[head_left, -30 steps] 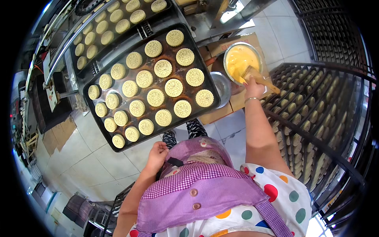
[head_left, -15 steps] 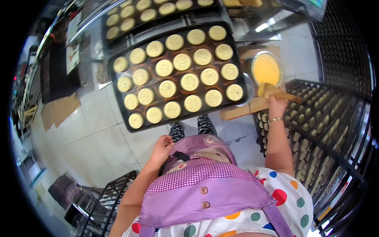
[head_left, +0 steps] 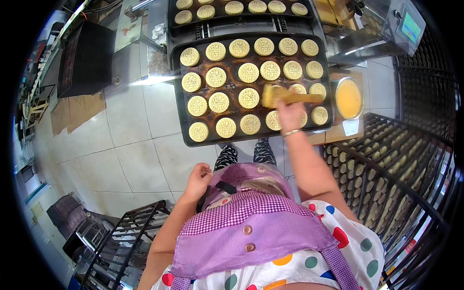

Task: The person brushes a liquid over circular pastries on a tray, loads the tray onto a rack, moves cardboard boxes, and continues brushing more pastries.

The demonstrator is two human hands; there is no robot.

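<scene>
A purple bib apron (head_left: pixel 217 241) with a gingham band (head_left: pixel 261 208) and brown buttons (head_left: pixel 247 230) covers a white polka-dot shirt (head_left: pixel 355 253); black-and-white patterned trousers (head_left: pixel 228 157); thin bracelet (head_left: pixel 292 132).

Brush (head_left: pixel 274 96) — now over the cakes (head_left: pixel 249 98)

Right grip (head_left: pixel 291 116) closed, arm (head_left: pixel 313 166) outstretched
</scene>
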